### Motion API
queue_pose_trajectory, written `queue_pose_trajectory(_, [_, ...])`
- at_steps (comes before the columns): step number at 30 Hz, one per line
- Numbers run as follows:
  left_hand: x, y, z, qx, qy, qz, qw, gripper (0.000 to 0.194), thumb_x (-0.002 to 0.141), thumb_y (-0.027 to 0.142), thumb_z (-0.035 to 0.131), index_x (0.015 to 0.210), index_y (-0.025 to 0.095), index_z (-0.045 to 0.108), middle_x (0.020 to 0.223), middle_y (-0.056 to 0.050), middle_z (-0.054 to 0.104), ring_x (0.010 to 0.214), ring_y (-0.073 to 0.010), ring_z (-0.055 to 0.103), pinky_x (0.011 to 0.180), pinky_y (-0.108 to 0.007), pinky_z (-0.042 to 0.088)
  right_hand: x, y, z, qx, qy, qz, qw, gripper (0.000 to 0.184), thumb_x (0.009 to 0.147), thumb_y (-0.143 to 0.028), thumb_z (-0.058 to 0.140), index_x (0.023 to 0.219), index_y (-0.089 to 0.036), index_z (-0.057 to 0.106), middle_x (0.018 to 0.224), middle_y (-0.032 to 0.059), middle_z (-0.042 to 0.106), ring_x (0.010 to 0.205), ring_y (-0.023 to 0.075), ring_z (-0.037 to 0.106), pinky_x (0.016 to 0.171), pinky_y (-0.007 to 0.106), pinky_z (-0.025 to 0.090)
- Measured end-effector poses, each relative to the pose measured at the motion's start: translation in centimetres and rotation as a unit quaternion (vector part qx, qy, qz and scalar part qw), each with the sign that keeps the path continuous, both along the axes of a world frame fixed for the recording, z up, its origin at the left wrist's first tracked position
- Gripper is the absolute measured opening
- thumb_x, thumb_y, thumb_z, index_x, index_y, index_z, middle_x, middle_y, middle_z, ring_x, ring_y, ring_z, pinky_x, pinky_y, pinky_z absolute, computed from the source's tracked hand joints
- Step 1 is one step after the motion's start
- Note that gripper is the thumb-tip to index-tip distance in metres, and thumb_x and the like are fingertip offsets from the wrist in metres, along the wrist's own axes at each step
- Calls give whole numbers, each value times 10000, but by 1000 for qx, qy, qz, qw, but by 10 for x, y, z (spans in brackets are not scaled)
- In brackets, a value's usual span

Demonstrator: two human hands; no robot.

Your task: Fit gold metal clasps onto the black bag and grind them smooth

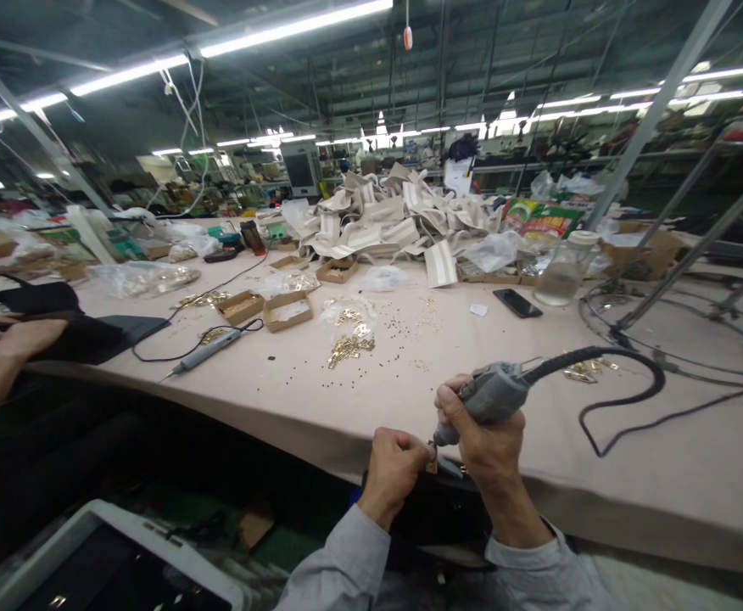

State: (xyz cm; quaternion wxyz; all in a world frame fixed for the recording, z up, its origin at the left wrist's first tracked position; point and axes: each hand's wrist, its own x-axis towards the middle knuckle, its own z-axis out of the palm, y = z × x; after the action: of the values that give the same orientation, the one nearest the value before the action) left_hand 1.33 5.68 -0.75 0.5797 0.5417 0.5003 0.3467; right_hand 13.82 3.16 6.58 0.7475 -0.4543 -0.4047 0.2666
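My right hand is wrapped round a grey corded electric screwdriver, its nose tilted down to the left. At the tip, the fingers of my left hand pinch a small gold-coloured metal fitting at the table's front edge. Bit and fitting appear to meet, though fingers hide part of the contact. Dark material lies below my hands, mostly in shadow. Beyond them, a pile of gold metal fittings and several tiny dark screws are scattered on the pale tabletop.
A co-worker's hands work on black material at left. Another screwdriver and small cardboard boxes lie mid-table. A phone, a jar and a pale strip heap stand farther back. A white crate sits below left.
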Motion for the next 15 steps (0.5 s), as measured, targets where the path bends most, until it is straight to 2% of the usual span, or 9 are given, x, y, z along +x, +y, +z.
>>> queue_pose_trajectory(5, [-3,-2,-3,2,-9,-5,1000,141,632,251,731,580,122,752,533,-45,664,520,-144,508,522,-275,324,-5,-1,4,-22,-16,2,1000,232,855,-333,864,862,-161,708,663,-8,625,540,143,573,483,272,494])
queue_pose_trajectory(10, [-1,-3,-3,24,-7,-29,999,152,647,241,685,566,128,745,561,-77,699,545,-170,555,566,-296,383,-8,0,1,-26,-34,12,999,229,842,-318,873,847,-165,703,696,-3,651,563,137,589,511,266,508])
queue_pose_trajectory(15, [-1,-3,-4,27,-4,-24,999,155,667,243,689,570,135,743,568,-70,699,556,-177,564,574,-297,393,-1,3,-1,-9,0,90,996,256,803,-304,913,829,-172,695,711,-6,643,507,113,554,446,242,464])
